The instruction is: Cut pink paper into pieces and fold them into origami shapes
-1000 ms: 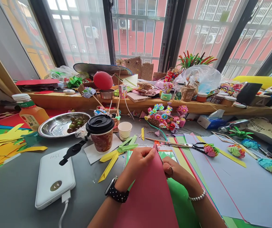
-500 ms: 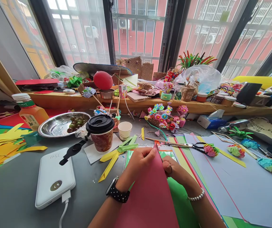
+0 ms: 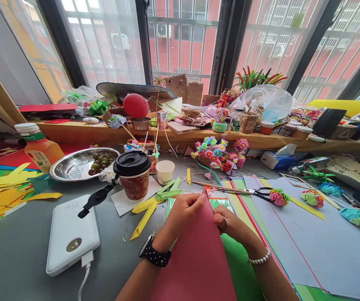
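Note:
A large sheet of pink-red paper (image 3: 195, 255) hangs between my forearms, its narrow top end pinched in my left hand (image 3: 188, 211). That wrist wears a black dotted watch band. At the sheet's right edge, my right hand (image 3: 225, 219) is closed around a small dark loop, which looks like a scissors handle; the blades are mostly hidden by the paper. Green paper (image 3: 239, 267) lies beneath the pink sheet. Folded yellow and green strips (image 3: 148, 207) rest left of my hands.
A lidded cup (image 3: 132, 179), a paper cup (image 3: 165, 172) and a white power bank (image 3: 72, 234) stand left. A metal plate (image 3: 63, 167) holds fruit. Black-handled scissors (image 3: 263, 193) and paper flowers (image 3: 279, 197) lie on pale sheets (image 3: 324, 242) at the right.
My right hand has shifted very slightly left along the paper's edge. My left hand keeps its pinch, and the pink sheet has hardly moved.

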A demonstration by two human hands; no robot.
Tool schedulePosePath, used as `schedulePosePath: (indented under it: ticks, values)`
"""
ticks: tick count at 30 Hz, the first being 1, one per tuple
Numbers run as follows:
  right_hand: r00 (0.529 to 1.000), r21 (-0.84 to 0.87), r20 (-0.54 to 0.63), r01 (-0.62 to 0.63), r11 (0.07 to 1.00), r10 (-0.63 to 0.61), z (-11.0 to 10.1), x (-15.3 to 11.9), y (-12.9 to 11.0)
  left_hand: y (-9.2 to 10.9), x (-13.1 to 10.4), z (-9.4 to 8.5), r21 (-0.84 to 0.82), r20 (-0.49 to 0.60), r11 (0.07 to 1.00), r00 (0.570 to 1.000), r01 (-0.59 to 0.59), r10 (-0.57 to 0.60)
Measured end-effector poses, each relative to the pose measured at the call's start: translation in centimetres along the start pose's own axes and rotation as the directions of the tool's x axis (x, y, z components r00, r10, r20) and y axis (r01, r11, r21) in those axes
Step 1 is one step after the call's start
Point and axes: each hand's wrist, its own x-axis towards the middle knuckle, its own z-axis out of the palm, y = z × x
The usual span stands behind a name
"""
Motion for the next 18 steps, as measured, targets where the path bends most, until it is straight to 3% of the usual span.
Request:
schedulePosePath:
  ticks: [18]
  values:
    - [0.999, 0.077, -0.013, 0.036, 0.996, -0.035, 0.34, 0.04, 0.15, -0.11, -0.12, 0.04, 0.002, -0.016, 1.0, 1.0, -0.022, 0.022]
